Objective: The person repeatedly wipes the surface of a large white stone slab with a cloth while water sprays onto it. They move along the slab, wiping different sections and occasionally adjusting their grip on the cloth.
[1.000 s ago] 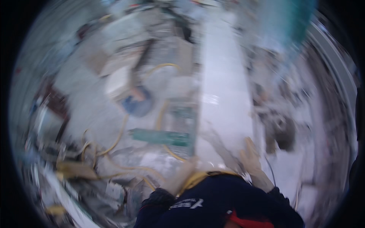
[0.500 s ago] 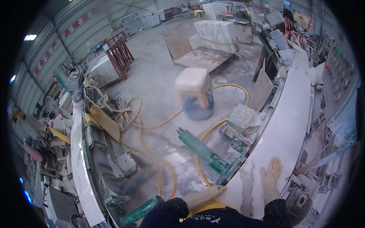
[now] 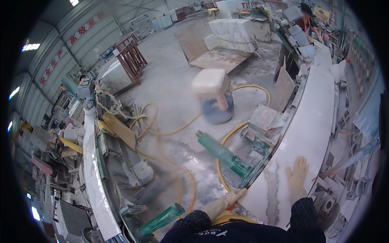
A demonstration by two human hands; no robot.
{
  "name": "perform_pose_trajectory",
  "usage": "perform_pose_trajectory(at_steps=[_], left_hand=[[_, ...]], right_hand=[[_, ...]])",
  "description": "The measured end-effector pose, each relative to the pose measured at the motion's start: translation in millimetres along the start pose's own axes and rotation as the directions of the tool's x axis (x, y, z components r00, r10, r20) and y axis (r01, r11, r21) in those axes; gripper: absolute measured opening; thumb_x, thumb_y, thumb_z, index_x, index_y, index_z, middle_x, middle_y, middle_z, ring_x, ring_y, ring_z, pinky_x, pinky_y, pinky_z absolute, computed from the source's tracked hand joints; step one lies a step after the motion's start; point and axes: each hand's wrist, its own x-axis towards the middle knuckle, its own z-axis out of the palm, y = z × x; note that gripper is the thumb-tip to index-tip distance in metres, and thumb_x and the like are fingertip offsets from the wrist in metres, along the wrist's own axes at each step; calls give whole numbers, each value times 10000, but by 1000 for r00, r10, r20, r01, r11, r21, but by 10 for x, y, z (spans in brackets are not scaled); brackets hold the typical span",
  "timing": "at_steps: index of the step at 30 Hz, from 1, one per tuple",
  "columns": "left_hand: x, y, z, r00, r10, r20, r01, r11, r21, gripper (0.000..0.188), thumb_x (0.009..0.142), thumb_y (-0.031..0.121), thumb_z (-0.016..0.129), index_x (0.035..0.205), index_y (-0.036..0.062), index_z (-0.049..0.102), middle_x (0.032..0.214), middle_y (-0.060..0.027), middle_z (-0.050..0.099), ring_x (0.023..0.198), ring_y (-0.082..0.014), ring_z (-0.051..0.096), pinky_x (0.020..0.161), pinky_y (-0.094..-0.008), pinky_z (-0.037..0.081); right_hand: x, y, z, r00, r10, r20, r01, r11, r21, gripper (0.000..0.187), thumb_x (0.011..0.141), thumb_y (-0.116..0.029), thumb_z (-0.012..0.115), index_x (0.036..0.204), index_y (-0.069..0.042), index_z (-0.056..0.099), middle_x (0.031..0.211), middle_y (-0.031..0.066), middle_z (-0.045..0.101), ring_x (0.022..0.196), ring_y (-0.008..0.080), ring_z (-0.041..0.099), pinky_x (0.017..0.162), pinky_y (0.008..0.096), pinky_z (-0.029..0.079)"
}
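A long white stone slab [image 3: 302, 131] with grey veining near my body runs up the right side and away from me. My right hand [image 3: 298, 178], in a cream glove, lies flat on its top with the fingers stretched out. My left hand [image 3: 225, 202], gloved alike, reaches across in front of me, its outstretched fingertips at the slab's near left edge. It is seen side-on, and whether its fingertips press on the slab I cannot tell. Beneath my left wrist a small orange-red patch [image 3: 231, 207] shows beside my yellow apron [image 3: 231, 217].
A green cylinder [image 3: 223, 154] juts from the slab's stand; another [image 3: 162, 220] lies lower left. A yellow hose [image 3: 190, 178] loops over the wet floor around a padded stool [image 3: 210, 83]. A second white slab [image 3: 95, 174] stands left. One person [image 3: 308, 22] works at the far right.
The whole view has shifted, so the scene sits slightly farther right, with my hands and the near slab higher. My right hand stays flat; my left stays by the slab's edge.
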Motion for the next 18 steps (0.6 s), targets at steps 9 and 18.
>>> perform_pose_trajectory(at_steps=[9, 18], left_hand=[[-1211, -817, -1349, 800, -162, -578, 79, 983, -167, 499, 1072, 436, 537, 1287, -1, 646, 1104, -199, 756, 896, -284, 753, 817, -392, 632], [-2857, -2476, -1449, 709, 409, -574, -2, 815, 579, 313, 1017, 233, 552, 1165, -43, 573, 1066, -251, 731, 874, -353, 763, 681, -387, 634]], right_hand=[[53, 44, 63, 999, -4, -40, 3, 1000, -30, 845, 965, -419, 597, 1606, 29, 279, 1669, 246, 285, 1568, 392, 209, 1285, 525, 91], [113, 61, 69, 997, -4, -79, 3, 1000, -16, 825, 959, -398, 620, 1599, 19, 309, 1660, 241, 308, 1560, 393, 231, 1286, 518, 111]])
